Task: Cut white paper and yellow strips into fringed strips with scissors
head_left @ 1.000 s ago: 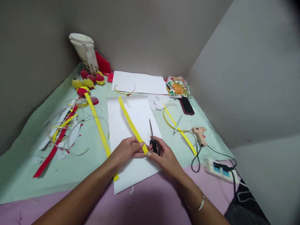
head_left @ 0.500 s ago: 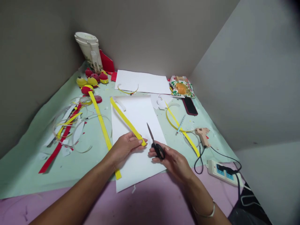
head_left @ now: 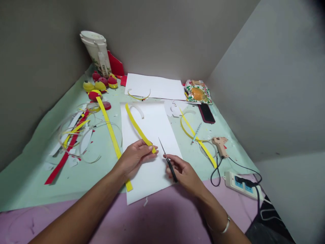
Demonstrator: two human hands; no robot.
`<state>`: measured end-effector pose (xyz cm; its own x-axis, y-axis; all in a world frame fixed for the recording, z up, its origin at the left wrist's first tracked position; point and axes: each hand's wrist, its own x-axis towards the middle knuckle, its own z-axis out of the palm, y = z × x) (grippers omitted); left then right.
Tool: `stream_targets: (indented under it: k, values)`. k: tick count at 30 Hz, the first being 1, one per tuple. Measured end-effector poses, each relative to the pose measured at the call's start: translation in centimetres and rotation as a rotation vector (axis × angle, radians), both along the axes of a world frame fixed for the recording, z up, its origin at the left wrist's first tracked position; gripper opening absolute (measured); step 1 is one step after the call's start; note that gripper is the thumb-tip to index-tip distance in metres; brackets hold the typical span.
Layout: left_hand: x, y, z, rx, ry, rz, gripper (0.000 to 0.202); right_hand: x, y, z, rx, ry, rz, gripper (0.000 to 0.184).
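Observation:
My left hand (head_left: 138, 154) pinches the near end of a yellow corrugated paper strip (head_left: 138, 127), which slants up and away to the left with a slight bend. To its right, my right hand (head_left: 181, 171) grips black-handled scissors (head_left: 170, 166), seen nearly edge-on, with the blades pointing up and to the left, apart from the strip. Both hands are over a white paper sheet (head_left: 162, 122). A longer yellow strip (head_left: 109, 128) lies to the left and passes under my left wrist.
Paper strips and loops, including a red strip (head_left: 64, 157), lie at left. Red and yellow balls (head_left: 103, 83) sit by a white cup (head_left: 95, 49). At right are a glue gun (head_left: 220, 145), a pen (head_left: 196, 133), a phone (head_left: 207, 113) and a power strip (head_left: 241, 185).
The scissors have turned from showing their handle loops to nearly edge-on in my right hand. The held yellow strip has tilted, with its ribbed surface now showing and a bend in it.

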<state>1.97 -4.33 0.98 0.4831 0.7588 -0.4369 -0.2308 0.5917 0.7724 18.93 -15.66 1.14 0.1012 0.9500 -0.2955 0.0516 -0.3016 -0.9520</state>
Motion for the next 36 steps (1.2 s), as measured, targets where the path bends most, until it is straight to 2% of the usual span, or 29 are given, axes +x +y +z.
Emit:
stream_targets:
  k: [5,10,36]
  values:
    - [0.0,0.0,-0.1,-0.013,-0.04,-0.001,0.012,-0.1,-0.2,-0.4,0.162,-0.352,0.091,0.039]
    - [-0.1,0.0,-0.1,-0.024,-0.038,0.001,0.016,0.0,-0.2,-0.8,0.193,-0.496,0.146,0.039]
    - [-0.2,0.0,-0.6,-0.001,-0.014,-0.04,0.018,-0.1,-0.1,-1.3,0.27,-0.566,0.151,0.043]
